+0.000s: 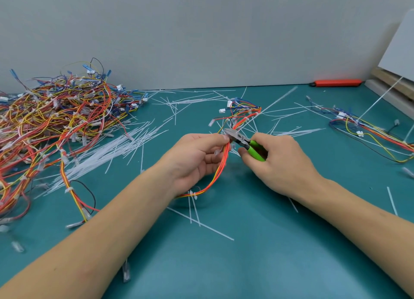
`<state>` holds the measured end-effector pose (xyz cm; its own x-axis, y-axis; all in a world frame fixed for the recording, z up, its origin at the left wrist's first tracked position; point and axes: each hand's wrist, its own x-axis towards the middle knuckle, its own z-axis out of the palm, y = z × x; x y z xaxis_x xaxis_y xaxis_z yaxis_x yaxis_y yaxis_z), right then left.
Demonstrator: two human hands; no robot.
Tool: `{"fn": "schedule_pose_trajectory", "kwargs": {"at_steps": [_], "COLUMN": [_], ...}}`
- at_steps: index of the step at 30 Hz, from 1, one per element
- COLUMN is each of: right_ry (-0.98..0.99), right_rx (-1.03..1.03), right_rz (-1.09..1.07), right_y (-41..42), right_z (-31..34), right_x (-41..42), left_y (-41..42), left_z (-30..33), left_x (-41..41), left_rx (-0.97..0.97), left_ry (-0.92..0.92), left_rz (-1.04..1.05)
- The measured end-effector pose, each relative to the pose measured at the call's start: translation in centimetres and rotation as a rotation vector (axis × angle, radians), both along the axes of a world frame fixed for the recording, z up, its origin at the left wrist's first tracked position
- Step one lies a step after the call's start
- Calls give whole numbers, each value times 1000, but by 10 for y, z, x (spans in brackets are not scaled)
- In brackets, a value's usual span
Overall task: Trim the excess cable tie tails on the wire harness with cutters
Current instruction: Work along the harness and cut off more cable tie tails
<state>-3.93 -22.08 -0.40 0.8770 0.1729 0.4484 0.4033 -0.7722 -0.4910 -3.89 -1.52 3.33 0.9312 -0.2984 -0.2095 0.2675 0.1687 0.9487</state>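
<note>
Both hands meet above the green mat [246,265], trimming ties.
Left hand [197,159] pinches the limp, light wire harness [220,171]; right hand [277,162] grips the cutters [243,141] — hold beside each tie.

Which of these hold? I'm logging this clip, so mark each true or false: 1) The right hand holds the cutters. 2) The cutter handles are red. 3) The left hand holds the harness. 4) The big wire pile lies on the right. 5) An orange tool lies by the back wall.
1) True: the right hand grips the cutters.
2) False: the handles are green.
3) True: the left hand holds the harness.
4) False: the wire pile lies on the left of the mat.
5) True: the orange tool lies at the wall, far right.
</note>
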Motion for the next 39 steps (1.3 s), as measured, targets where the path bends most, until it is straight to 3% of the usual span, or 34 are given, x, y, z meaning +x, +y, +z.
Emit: {"fn": "schedule_pose_trajectory", "kwargs": {"at_steps": [17,39], "right_ry": [35,82], "right_rx": [-5,20], "right_rz": [71,26], "right_y": [-1,1], "right_z": [3,1], "right_x": [0,1], "left_y": [2,-1], "left_z": [0,-4], "left_x": [2,1], "left_rx": [2,136], "left_ry": [25,-122], "left_rz": [-15,67]}}
